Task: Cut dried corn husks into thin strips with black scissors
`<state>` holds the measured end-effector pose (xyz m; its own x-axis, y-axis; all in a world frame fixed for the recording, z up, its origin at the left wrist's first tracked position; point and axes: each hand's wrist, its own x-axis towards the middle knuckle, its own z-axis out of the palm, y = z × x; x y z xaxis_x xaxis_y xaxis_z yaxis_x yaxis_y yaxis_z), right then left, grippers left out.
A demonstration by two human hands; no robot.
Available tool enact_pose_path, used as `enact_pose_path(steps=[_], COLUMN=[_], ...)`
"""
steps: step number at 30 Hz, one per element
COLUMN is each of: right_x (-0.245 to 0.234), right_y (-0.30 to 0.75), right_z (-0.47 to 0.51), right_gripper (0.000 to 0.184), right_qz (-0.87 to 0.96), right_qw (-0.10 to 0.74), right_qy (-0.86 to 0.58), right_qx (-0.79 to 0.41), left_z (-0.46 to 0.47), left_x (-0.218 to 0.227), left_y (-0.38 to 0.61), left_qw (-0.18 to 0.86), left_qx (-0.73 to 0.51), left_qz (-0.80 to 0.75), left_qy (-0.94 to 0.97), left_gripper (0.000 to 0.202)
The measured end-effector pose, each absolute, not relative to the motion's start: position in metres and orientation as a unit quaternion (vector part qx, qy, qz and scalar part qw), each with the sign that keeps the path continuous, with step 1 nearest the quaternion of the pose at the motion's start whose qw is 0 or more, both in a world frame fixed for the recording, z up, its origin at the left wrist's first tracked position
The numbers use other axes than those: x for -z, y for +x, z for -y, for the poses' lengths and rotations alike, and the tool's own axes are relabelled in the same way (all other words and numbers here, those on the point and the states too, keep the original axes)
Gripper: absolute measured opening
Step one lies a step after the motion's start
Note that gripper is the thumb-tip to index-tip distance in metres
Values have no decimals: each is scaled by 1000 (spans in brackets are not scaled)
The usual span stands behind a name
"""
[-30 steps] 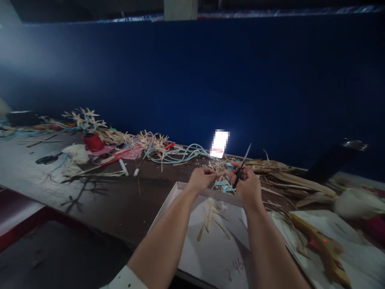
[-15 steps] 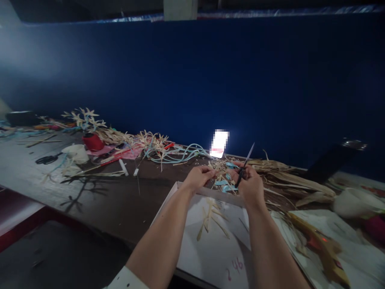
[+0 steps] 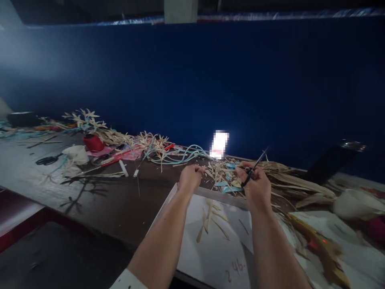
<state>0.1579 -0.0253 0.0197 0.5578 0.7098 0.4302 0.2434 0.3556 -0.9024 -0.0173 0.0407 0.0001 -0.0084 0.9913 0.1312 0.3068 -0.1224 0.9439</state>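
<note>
In my right hand (image 3: 259, 188) I hold a pair of dark-handled scissors (image 3: 252, 170), blades pointing up and to the right. My left hand (image 3: 191, 176) is closed over the far left corner of a white box lid (image 3: 216, 265); whatever its fingers pinch is too small to make out. Between my hands lies a heap of pale dry clippings (image 3: 221, 170) with light-blue strips (image 3: 231, 188) among them. Cut husk pieces (image 3: 207, 216) rest inside the lid, beneath my forearms.
Long dry husk leaves (image 3: 288, 174) lie at the right, behind a yellow glue gun (image 3: 323, 245) with a red light. Leftward are light-blue tubes (image 3: 186, 154), a red thread spool (image 3: 93, 142) and black-handled scissors (image 3: 48, 159). A bright screen (image 3: 219, 144) stands against the blue wall.
My hands have drawn apart: the left went a little left, the right moved right and slightly down with the scissors. The scissors have tilted further to the right.
</note>
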Motion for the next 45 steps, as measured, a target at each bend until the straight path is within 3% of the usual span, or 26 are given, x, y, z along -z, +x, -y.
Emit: enact_pose_path(steps=[6, 11, 13, 22, 45], right_x=[-18, -23, -24, -13, -16], right_y=[152, 145, 140, 130, 121], right_z=[22, 25, 26, 21, 25], right_gripper=[43, 43, 43, 48, 45], right_qz=[419, 427, 436, 481, 511], right_qw=[734, 721, 714, 654, 558], right_qy=[-510, -529, -531, -544, -517], right_qx=[-161, -136, -138, -213, -400], left_z=[-34, -23, -20, -21, -28], left_x=[-2, -12, -12, -7, -9], left_y=[-12, -3, 1, 13, 6], left_qw=[401, 636, 675, 647, 582], left_qx=[-405, -377, -374, -515, -578], left_qz=[-552, -400, -356, -353, -349], left_qy=[608, 542, 527, 438, 454], left_gripper=[41, 54, 53, 30, 32])
